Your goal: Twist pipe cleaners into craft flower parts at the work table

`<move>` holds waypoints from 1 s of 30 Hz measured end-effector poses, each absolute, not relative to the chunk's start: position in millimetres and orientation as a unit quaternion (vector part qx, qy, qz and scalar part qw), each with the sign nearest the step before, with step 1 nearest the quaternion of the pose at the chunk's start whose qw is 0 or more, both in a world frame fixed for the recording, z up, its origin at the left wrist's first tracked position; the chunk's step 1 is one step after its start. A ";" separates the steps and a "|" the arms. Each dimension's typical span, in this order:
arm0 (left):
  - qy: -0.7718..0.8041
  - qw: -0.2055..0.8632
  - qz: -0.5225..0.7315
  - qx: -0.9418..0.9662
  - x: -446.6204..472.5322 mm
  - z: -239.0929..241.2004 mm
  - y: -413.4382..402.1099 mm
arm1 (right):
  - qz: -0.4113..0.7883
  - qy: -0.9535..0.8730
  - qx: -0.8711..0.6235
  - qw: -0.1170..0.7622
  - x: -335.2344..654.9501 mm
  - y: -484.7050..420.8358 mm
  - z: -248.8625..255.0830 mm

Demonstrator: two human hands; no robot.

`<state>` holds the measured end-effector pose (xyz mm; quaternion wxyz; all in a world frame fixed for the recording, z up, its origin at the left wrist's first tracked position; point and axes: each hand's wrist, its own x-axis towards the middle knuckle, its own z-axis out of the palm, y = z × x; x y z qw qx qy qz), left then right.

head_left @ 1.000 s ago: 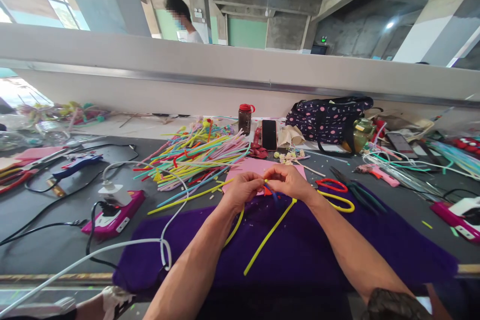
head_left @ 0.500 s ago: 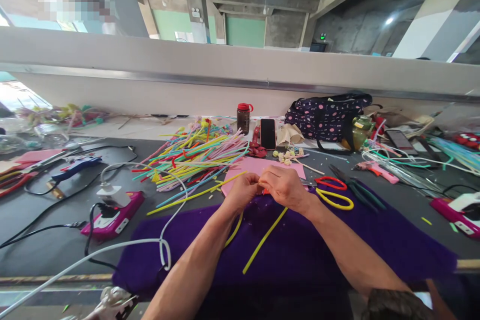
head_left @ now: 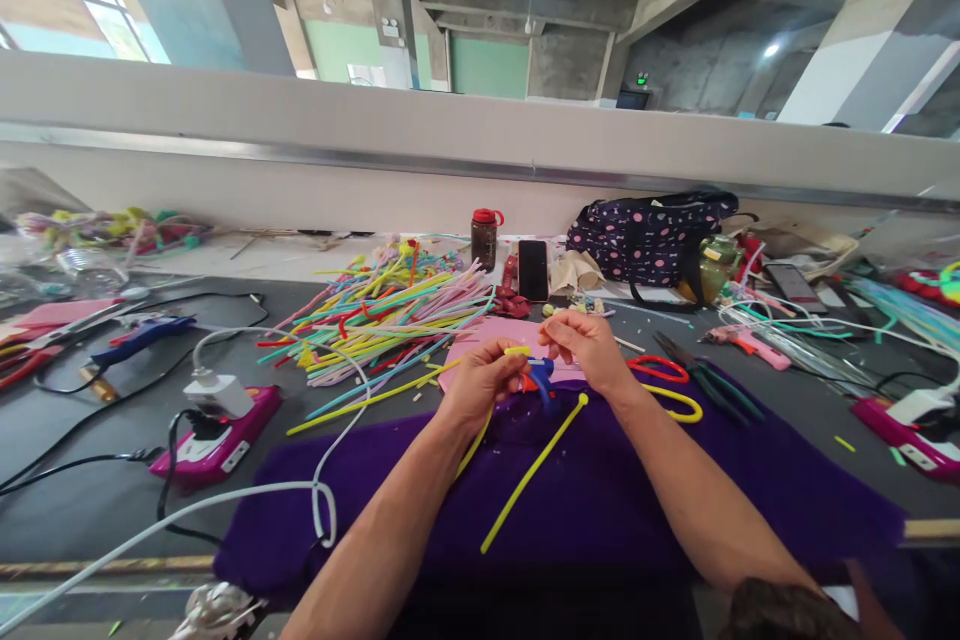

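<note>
My left hand and my right hand meet over a purple felt cloth on the dark table. Both pinch a small bundle of pipe cleaners, blue, yellow and red, held between the fingertips. A long yellow pipe cleaner trails from the bundle down across the cloth toward me. A second yellow strand curves under my left wrist. A pink sheet lies just behind the hands.
A heap of coloured pipe cleaners lies left of centre. Behind are a brown bottle, a phone and a spotted bag. Scissors with red and yellow handles, pliers and a glue gun lie right. Cables and pink chargers sit left.
My hands have lifted slightly and parted a little, so the blue and yellow twist between them shows. The person behind the wall is gone from view.
</note>
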<state>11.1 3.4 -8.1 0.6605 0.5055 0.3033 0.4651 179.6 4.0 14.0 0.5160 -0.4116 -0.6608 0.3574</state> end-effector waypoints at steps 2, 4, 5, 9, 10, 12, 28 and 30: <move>0.306 0.650 0.475 0.508 11.4 -7.4 3.0 | 0.390 -0.665 -0.404 0.492 176.0 4.3 11.0; 0.316 0.637 0.482 0.513 11.9 -6.8 2.7 | 0.388 -0.676 -0.410 0.475 171.1 1.2 11.3; 0.323 0.630 0.485 0.514 12.3 -6.6 2.6 | 0.379 -0.679 -0.415 0.472 168.8 -0.7 12.2; 0.344 0.588 0.499 0.536 13.3 -7.0 3.2 | 0.345 -0.687 -0.434 0.471 163.6 -4.6 14.8; 0.346 0.572 0.501 0.549 13.4 -7.4 3.6 | 0.338 -0.689 -0.437 0.469 163.3 -4.2 14.2; 0.350 0.543 0.502 0.575 13.2 -8.2 4.1 | 0.322 -0.698 -0.441 0.463 163.3 -2.5 11.5; 0.357 0.672 0.366 0.536 3.1 -12.0 11.8 | 0.152 -0.807 -0.430 0.374 168.2 -1.5 9.4; 0.361 0.656 0.360 0.556 2.7 -13.2 12.0 | 0.178 -0.799 -0.432 0.377 169.4 -0.6 8.2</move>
